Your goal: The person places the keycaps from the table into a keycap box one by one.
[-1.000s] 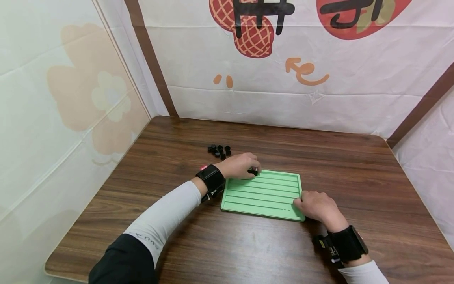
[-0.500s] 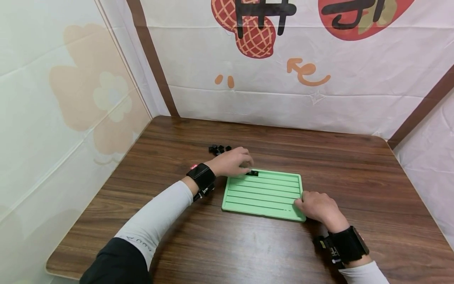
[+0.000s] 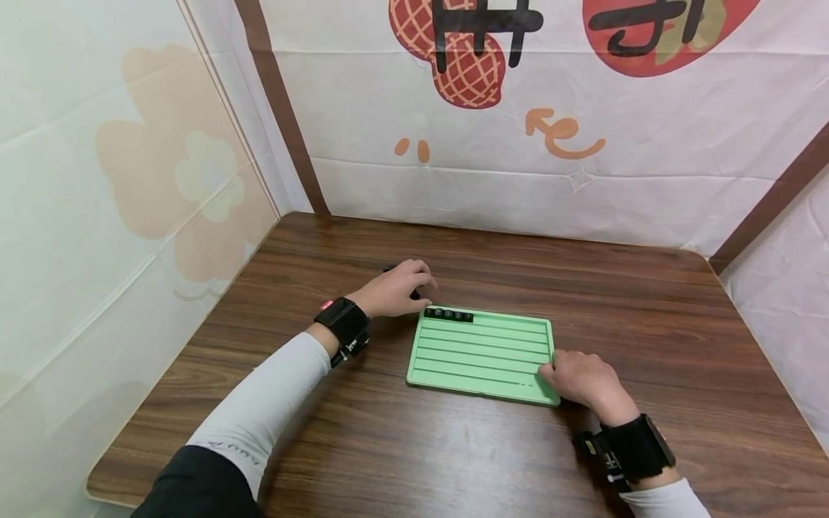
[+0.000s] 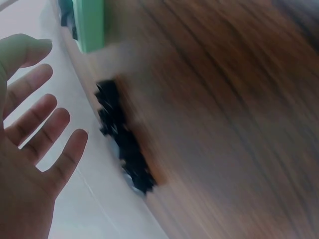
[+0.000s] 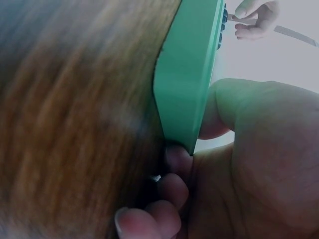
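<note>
My right hand (image 3: pixel 586 378) grips the near right edge of a light green grooved tray (image 3: pixel 482 356), thumb on top. In the right wrist view, the other fingers (image 5: pixel 172 191) curl at the tray's corner. Several small black keycap-like blocks (image 3: pixel 449 314) stand in a row in the tray's far left groove. Just left of the tray, my left hand (image 3: pixel 396 288) hovers with spread fingers and holds nothing. Beside it in the left wrist view lies a pile of loose black keycap-like blocks (image 4: pixel 122 134); in the head view the hand hides most of them.
All of this is on a brown wood-grain table (image 3: pixel 583 280). A white printed cloth (image 3: pixel 486 187) hangs behind the table's far edge, and another printed cloth (image 3: pixel 97 288) stands along the left side.
My left hand has moved left from the tray's far edge to the loose pile, uncovering the row of black blocks in the far groove. The right hand has stayed on the tray's edge.
</note>
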